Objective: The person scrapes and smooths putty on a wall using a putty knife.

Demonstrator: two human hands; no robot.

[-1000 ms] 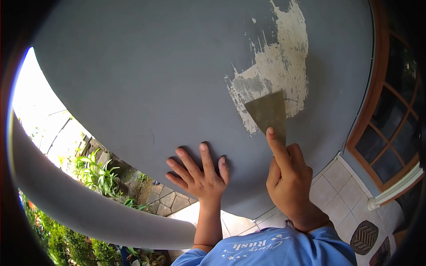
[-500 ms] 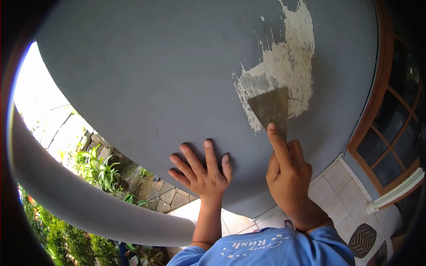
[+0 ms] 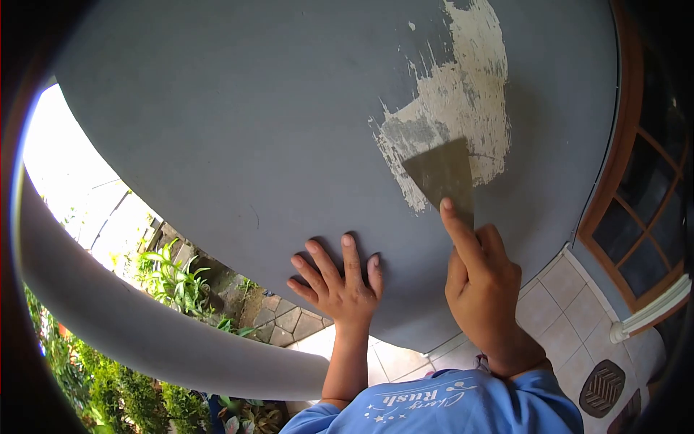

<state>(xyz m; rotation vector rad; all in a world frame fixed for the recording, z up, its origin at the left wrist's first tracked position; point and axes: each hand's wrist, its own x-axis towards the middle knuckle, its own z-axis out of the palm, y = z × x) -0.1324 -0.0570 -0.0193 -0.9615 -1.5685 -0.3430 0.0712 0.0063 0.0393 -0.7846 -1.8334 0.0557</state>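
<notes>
My right hand (image 3: 486, 289) is wrapped round a putty knife (image 3: 442, 173), its index finger laid along the blade. The wide blade edge lies against the lower part of a scraped pale patch (image 3: 470, 94) on the grey wall (image 3: 238, 116). The patch has ragged, streaky edges where the grey coat is gone. To the left and lower down, my left hand (image 3: 341, 289) rests flat on the wall with its fingers spread and holds nothing. The knife's handle is hidden inside my right hand.
A rounded pale column (image 3: 181, 347) curves across the lower left, with green plants (image 3: 181, 278) beyond it. At the right is a wood-framed window (image 3: 636, 210). Floor tiles (image 3: 557, 318) and a dark patterned mat (image 3: 602, 388) lie below.
The view has shifted slightly, so the wall and my left hand appear a little displaced. The putty knife stays at the patch's lower edge, its blade turned slightly. My grip is unchanged.
</notes>
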